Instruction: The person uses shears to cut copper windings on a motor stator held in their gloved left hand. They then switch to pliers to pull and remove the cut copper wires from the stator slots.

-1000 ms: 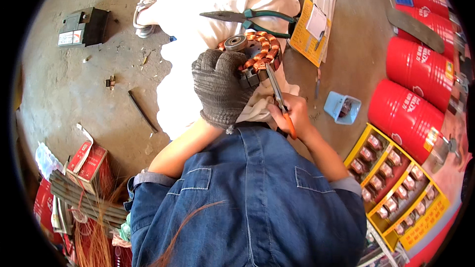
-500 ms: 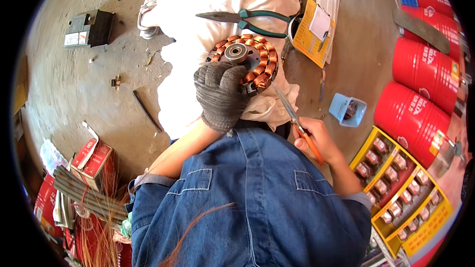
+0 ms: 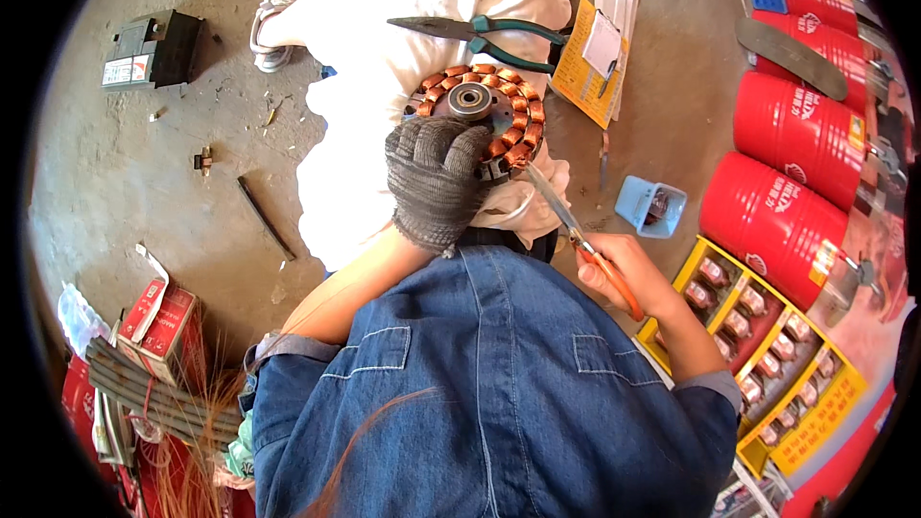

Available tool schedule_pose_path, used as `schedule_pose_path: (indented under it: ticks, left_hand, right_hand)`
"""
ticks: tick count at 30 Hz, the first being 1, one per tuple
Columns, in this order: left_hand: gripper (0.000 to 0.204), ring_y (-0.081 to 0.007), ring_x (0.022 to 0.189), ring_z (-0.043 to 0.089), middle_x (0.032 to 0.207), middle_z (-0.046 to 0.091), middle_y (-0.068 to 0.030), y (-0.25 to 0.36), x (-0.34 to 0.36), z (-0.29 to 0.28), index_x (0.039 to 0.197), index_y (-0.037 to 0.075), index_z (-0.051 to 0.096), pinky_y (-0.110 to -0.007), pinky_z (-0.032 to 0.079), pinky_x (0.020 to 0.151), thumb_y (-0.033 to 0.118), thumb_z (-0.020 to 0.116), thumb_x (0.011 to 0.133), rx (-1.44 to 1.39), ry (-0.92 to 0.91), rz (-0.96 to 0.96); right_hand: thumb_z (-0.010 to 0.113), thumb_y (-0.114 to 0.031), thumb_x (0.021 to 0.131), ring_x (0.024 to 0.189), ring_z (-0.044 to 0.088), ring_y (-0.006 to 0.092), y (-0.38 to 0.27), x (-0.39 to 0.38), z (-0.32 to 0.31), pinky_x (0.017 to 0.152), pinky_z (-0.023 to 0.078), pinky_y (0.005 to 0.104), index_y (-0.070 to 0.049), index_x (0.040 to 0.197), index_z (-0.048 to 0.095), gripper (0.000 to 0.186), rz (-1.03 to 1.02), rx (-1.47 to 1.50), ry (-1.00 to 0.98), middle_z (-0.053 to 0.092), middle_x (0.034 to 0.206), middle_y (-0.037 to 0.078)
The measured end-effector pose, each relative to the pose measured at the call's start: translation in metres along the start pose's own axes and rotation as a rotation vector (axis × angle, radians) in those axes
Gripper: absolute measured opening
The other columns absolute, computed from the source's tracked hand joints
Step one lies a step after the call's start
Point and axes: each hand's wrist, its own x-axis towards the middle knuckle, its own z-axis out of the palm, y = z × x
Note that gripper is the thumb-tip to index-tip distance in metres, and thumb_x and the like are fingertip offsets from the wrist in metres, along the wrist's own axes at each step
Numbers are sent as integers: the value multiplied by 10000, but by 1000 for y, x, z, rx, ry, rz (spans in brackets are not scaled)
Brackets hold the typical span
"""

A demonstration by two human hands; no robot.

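Note:
My left hand (image 3: 432,182), in a dark grey knit glove, is closed on a round stator (image 3: 521,123) with copper coils and a steel bearing (image 3: 469,101) at its middle, over white cloth (image 3: 345,144) on my lap. Bare, my right hand (image 3: 614,269) grips orange-handled long-nosed pliers (image 3: 558,208), tips at the coils' lower right edge. Large green-handled pliers (image 3: 499,38) lie on the cloth beyond the stator.
Red drums (image 3: 772,221), a yellow rack (image 3: 696,364) and a blue container (image 3: 638,203) are at right, with a yellow booklet (image 3: 580,77) above them. A black battery (image 3: 153,50), black rod (image 3: 264,216), red box (image 3: 158,312) and hoses (image 3: 144,393) are at left.
The bearing and coils now show more from above. My right hand has moved down and right with its pliers, whose jaws have shifted from over the coils to their edge.

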Motion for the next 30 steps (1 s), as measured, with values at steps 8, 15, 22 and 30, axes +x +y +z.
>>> schedule_pose_path:
  ticks: [8,15,22,30]
  left_hand:
    - [528,-330,945,598,1019,632,-94,-6,-7,4,1015,108,669,-499,459,798,486,800,669,-54,-7,42]
    - [556,-296,891,616,985,637,-85,-5,-4,0,1022,113,665,-460,462,759,400,891,602,-1,-7,77]
    - [528,-295,881,617,975,636,-80,-6,-3,5,1008,121,656,-458,459,747,358,892,600,-16,24,41]
    - [533,-302,883,615,941,627,-72,0,-1,2,999,133,651,-460,454,749,293,906,559,16,25,-11]
  right_hand:
    - [586,-485,982,573,435,208,-43,-9,-11,563,408,374,-3,751,549,536,227,-52,-48,458,615,145]
    - [485,-582,1001,549,402,169,-100,0,-37,538,392,374,14,700,519,669,429,-139,-168,418,554,98]
    - [628,-350,953,534,534,405,-49,4,-4,521,429,437,32,662,570,485,185,-380,40,519,595,240]
    - [727,-133,865,489,548,370,24,36,40,478,421,417,5,628,533,336,-172,-272,341,511,554,193]
